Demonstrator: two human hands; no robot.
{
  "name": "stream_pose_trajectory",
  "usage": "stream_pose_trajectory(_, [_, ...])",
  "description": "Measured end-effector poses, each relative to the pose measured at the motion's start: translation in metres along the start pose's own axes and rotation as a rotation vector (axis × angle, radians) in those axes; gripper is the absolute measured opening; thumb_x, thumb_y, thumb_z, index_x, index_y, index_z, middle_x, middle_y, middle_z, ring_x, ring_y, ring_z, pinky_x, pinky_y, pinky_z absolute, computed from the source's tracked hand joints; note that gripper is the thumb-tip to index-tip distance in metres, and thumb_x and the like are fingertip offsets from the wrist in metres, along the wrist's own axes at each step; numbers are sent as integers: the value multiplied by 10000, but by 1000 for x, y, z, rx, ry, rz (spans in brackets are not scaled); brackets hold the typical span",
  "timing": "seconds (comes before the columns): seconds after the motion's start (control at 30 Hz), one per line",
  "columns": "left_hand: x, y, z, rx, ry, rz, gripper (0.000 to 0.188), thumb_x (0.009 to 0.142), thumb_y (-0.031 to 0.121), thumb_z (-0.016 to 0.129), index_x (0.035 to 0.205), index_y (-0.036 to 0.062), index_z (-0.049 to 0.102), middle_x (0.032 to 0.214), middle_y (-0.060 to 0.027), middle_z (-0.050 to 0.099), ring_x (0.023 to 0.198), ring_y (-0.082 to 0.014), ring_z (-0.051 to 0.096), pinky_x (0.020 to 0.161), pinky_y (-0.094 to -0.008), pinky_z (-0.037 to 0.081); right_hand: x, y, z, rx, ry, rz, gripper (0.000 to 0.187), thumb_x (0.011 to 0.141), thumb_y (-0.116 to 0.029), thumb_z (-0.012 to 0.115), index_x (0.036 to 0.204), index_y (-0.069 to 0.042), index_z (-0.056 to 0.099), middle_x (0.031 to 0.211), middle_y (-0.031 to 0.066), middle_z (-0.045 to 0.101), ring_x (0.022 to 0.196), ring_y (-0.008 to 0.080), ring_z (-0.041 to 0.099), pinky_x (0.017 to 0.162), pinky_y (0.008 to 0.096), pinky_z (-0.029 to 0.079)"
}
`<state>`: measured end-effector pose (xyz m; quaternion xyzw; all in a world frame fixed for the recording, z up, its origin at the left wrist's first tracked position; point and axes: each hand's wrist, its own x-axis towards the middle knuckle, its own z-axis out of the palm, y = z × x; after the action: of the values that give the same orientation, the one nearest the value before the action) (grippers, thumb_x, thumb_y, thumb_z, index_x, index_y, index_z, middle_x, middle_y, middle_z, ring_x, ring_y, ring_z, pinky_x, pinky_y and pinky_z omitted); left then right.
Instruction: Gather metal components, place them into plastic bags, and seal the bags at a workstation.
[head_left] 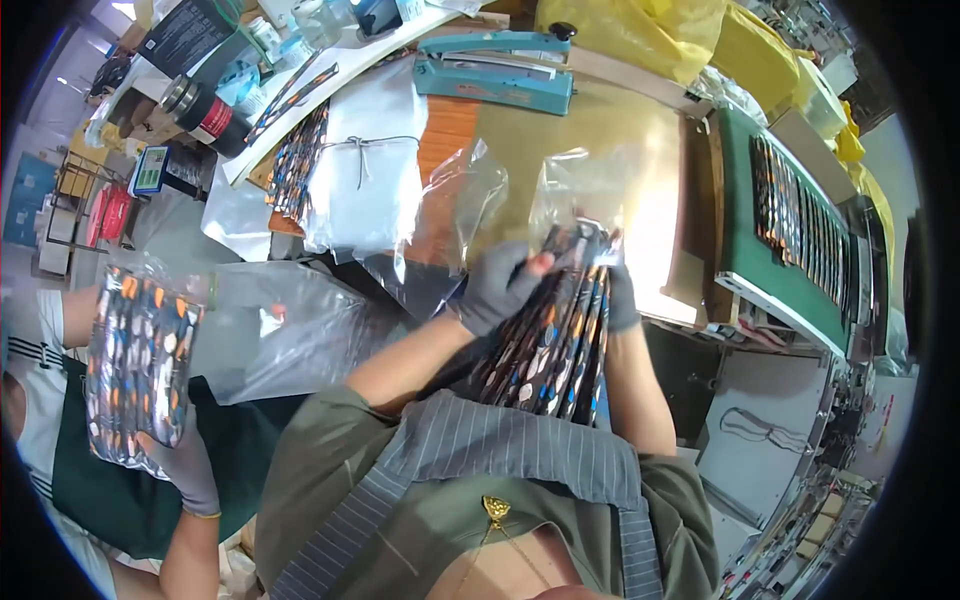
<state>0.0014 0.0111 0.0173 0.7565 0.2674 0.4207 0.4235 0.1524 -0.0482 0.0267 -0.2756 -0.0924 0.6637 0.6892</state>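
Observation:
A bundle of long, thin black packets point(545, 345) with orange, blue and white spots lies in front of my chest, slanting up to the table edge. My left hand point(497, 285), in a grey glove with bare fingertips, pinches at the upper left of the bundle. My right hand point(622, 297), also gloved, grips its right side; most of those fingers are hidden behind the packets. A clear plastic bag point(580, 185) stands at the bundle's top end, its film around or against the packet tips; I cannot tell which.
A teal hand sealer point(495, 75) stands at the table's back. Clear bags point(365, 170) and loose packets point(295, 165) lie left. A green tray point(740, 240) with packet rows is at right. On the left, a co-worker's gloved hand point(185, 465) holds a bagged bundle point(140, 370).

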Motion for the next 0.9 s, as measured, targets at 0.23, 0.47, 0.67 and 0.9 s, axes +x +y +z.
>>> stream_pose_trajectory(0.23, [-82, 29, -20, -3, -247, 90, 383, 823, 273, 652, 591, 47, 449, 537, -111, 424, 479, -249, 450, 485, -348, 356, -92, 61, -65, -713, 164, 43, 562, 939, -467, 396, 1229, 3, 496, 1108, 115, 604, 1006, 144, 546, 897, 294, 425])
stream_pose_trajectory(0.47, [53, 51, -15, 78, 79, 78, 200, 771, 145, 680, 793, 34, 515, 615, -53, 530, 574, -118, 504, 538, -284, 404, -6, -32, 35, -1194, 263, -885, 97, 840, -37, 564, 926, 5, 553, 717, 46, 581, 678, 73, 541, 600, 229, 426])
stream_pose_trajectory(0.67, [125, -39, -89, 142, -237, -65, 140, 793, 150, 595, 858, 28, 579, 765, -153, 605, 707, -285, 595, 652, -389, 471, 42, -101, 85, -1920, 126, -815, 118, 779, -114, 597, 878, -51, 602, 650, 150, 596, 554, 245, 572, 547, 317, 441])
stream_pose_trajectory(0.9, [179, 59, -60, 511, -185, -13, 189, 720, 177, 563, 788, 30, 660, 740, -188, 634, 707, -321, 615, 652, -391, 475, 53, -155, 88, -1518, 256, -564, 109, 764, -104, 575, 830, -22, 603, 652, 30, 589, 562, 87, 520, 519, 237, 404])
